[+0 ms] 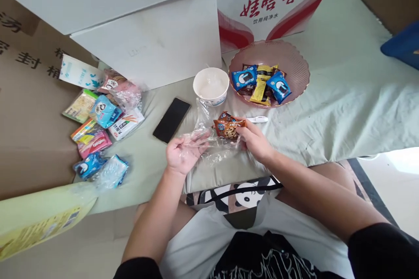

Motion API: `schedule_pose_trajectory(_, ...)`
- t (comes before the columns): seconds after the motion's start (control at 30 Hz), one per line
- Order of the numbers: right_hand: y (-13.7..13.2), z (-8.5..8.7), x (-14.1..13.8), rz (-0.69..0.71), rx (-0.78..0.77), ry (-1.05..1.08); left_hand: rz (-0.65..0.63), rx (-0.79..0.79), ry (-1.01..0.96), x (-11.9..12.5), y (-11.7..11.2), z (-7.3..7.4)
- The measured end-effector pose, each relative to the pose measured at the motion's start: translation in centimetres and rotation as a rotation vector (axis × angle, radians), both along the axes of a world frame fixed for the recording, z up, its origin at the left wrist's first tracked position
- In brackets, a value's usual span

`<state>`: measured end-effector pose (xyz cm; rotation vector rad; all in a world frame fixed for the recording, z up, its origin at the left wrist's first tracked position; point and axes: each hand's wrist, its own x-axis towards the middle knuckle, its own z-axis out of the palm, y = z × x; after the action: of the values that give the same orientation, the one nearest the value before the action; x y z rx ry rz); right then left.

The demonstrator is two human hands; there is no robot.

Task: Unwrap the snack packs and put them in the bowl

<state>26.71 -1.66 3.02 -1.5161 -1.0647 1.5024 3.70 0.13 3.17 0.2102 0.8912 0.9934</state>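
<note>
My left hand [182, 153] is closed on the end of a clear plastic bag [205, 138] that lies stretched across the pale green cloth [343, 96]. My right hand [254, 138] pinches an orange-brown snack packet [227, 127] at the bag's other end; whether the packet is inside the bag I cannot tell. Just behind the hands stand a white paper bowl [211, 85] and a pink scalloped plate [299, 69] holding several blue and yellow snack packets [261, 83].
A black phone [171, 120] lies left of the bowl. A white pen-like object [257, 119] lies by my right hand. A heap of wrapped snacks [101, 124] sits at the left. White boxes [157, 39] and a red-printed carton [271, 4] stand behind.
</note>
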Motion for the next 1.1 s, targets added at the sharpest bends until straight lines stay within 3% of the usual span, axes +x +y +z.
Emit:
schedule_pose_trajectory(0.1, -0.6, 0.7, 0.9, 0.042, -0.004, 0.182, 0.161, 0.028, 0.002, -0.8, 0.2, 0.3)
schedule_pose_trajectory(0.23, -1.7, 0.9, 1.6, 0.105, 0.168, 0.205, 0.192, 0.129, -0.078, -2.3, 0.0, 1.1)
schedule_pose_trajectory(0.4, -0.9, 0.5, 3.3, -0.061, 0.367, 0.111, 0.197, 0.179, -0.063, -3.2, 0.2, 1.2)
schedule_pose_trajectory(0.5, 0.1, 1.4, 5.9, -0.228, 0.553, -0.052, 0.159, 0.137, -0.064, -3.0, 0.2, 1.0)
schedule_pose_trajectory(0.67, 0.1, 3.5, 8.8, -0.434, 0.829, -0.670, 0.009, 0.066, -0.110, -2.8, -0.3, 1.0)
schedule_pose_trajectory(0.83, 0.0, 2.8, 7.3, -0.329, 0.940, -0.841, -0.099, 0.023, -0.190, -2.6, -0.7, 0.8)
schedule_pose_trajectory(0.93, 0.4, 1.9, 6.3, -0.248, 0.952, -0.859, -0.158, 0.006, -0.239, -2.3, -0.7, 0.7)
schedule_pose_trajectory(1.03, 0.4, 1.3, 5.8, -0.183, 1.075, -0.843, -0.212, -0.001, -0.279, -2.0, -0.7, 0.7)
schedule_pose_trajectory(1.1, 0.2, 0.9, 5.3, -0.062, 1.102, -0.764, -0.247, -0.004, -0.289, -1.8, -0.8, 0.5)
